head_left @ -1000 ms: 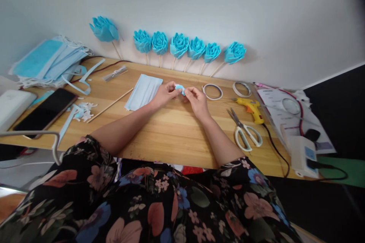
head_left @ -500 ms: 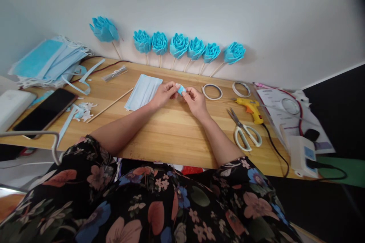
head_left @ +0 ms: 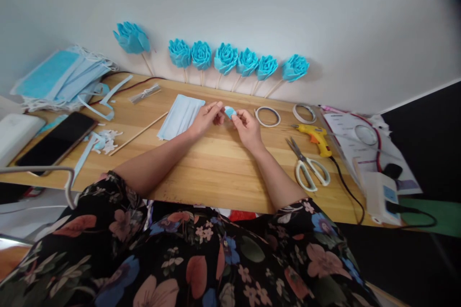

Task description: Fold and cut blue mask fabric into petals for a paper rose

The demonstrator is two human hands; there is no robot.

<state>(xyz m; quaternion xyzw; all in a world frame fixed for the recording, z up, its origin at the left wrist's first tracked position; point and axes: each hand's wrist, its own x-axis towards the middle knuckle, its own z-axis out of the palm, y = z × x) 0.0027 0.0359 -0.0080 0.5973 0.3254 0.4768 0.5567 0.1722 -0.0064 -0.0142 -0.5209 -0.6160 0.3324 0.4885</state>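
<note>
Head view, blue piece (head_left: 230, 112): small, folded or rolled (too small to tell), up between the two hands over the bare middle of the wooden table (head_left: 212, 172).
Right hand (head_left: 248, 129): thumb and fingers clamped on the piece's near end, as half a second ago.
Left hand (head_left: 208, 117): thumb was on the piece half a second ago; now drawn off to the side, fingertips bunched just beside it. Whether any finger still touches, cannot tell.
Piece, change: more of its blue and pale face shows than before.
Flat mask (head_left: 176, 122): unmoved, beside the left hand; wooden stick (head_left: 139, 133) left of it.
Tape ring (head_left: 267, 125): right of the right hand, unmoved.
Scissors (head_left: 309, 165), glue gun (head_left: 317, 138): farther right, unmoved.
Blue flowers (head_left: 226, 59): seven on sticks, along the wall, unchanged.
</note>
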